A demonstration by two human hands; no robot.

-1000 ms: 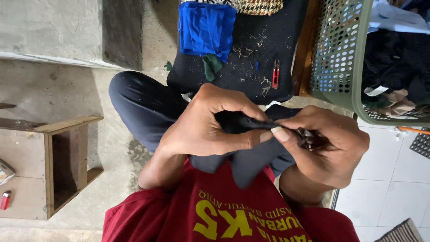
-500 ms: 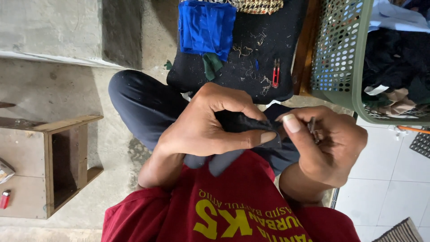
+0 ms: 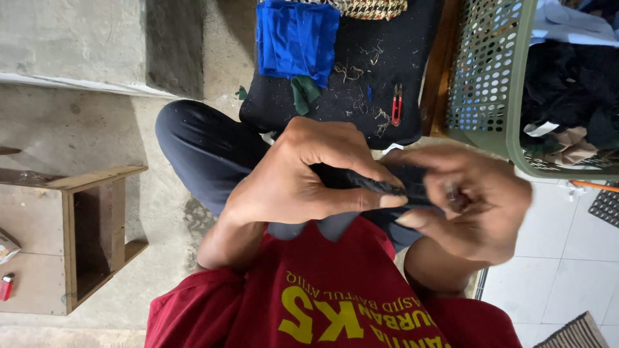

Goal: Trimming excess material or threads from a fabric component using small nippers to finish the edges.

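Pinched between thumb and forefinger of my left hand (image 3: 303, 177) is a folded edge of dark fabric (image 3: 377, 187), the fingers curled shut around it above my lap. My right hand (image 3: 474, 203) is motion-blurred; its fingers are bent closed at the same fabric just beside the left thumb tip, and something small seems to sit among them, but I cannot tell what. The fabric runs between both hands and hangs down over my red shirt (image 3: 322, 303) and dark trousers (image 3: 206, 154).

Beyond my knees lies a black cushion (image 3: 387, 64) strewn with thread scraps. Blue cloth (image 3: 296, 38) covers its far left corner, a green scrap (image 3: 303, 93) touches the blue cloth's near edge, and small red snips (image 3: 396, 103) lie near the cushion's right edge. A green perforated basket (image 3: 496, 71) of clothes stands just beside the cushion on the right. A wooden stool (image 3: 97, 232) stands on the concrete floor, well apart to the left.
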